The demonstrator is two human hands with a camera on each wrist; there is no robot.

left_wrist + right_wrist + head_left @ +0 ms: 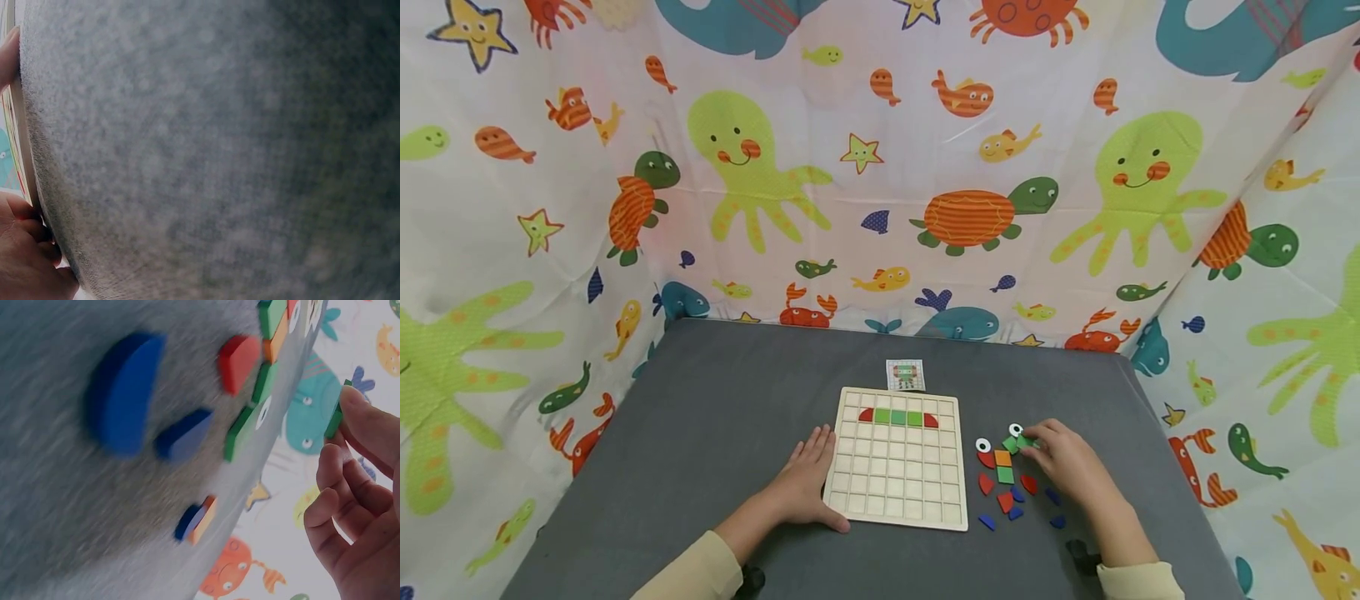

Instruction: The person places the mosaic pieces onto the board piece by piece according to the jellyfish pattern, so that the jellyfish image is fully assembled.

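A light wooden grid board (895, 483) lies on the grey table; one row of it holds green squares (898, 417) with a red quarter-round piece at each end. My left hand (801, 483) rests against the board's left side, fingers extended, thumb at the near left corner. To the right of the board, my right hand (1067, 462) pinches a green square tile (335, 419) between thumb and fingers, up off the table in the right wrist view. Below that hand lie loose green tiles (239, 433), a red piece (239, 361) and blue pieces (125, 394).
A small printed pattern card (906, 375) lies beyond the board's far edge. Two white ring-like eye pieces (982, 446), orange squares (1002, 458) and several red and blue pieces are scattered right of the board. A sea-animal curtain (880, 167) hangs around the table.
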